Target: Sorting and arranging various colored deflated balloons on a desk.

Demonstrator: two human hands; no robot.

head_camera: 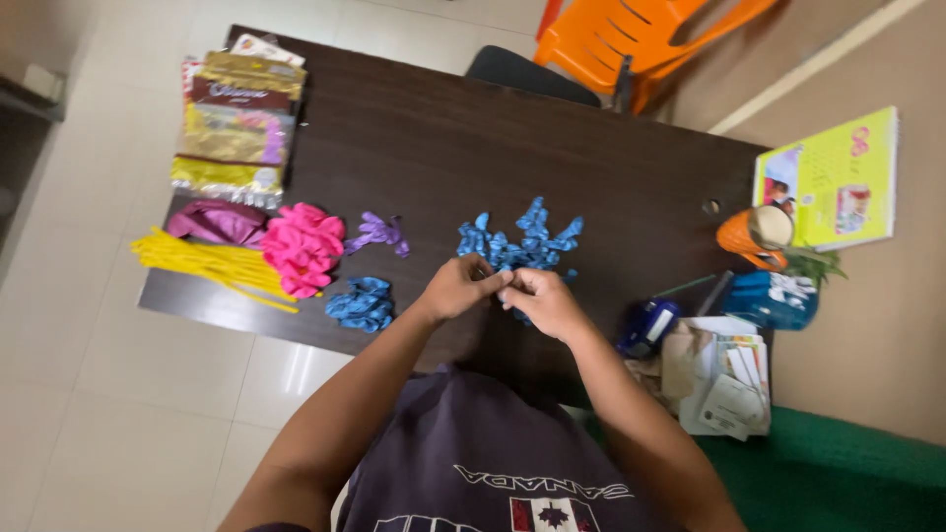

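My left hand [456, 287] and my right hand [540, 299] meet over the dark wooden table [443, 138], fingers pinched together on a blue balloon that is mostly hidden between them. Just beyond them lies a loose pile of blue balloons [522, 238]. A smaller clump of blue balloons [362, 303] sits left of my left hand. Further left are a few purple balloons [378, 232], a heap of pink balloons [303, 248], long yellow balloons [207, 261] and a magenta balloon bundle [217, 221].
Gold foil packets [236, 128] lie at the table's far left. A blue container [648, 325], papers [724, 379], a blue box [778, 299], an orange cup [754, 236] and a yellow book [836, 179] sit at the right. An orange chair [631, 39] stands behind.
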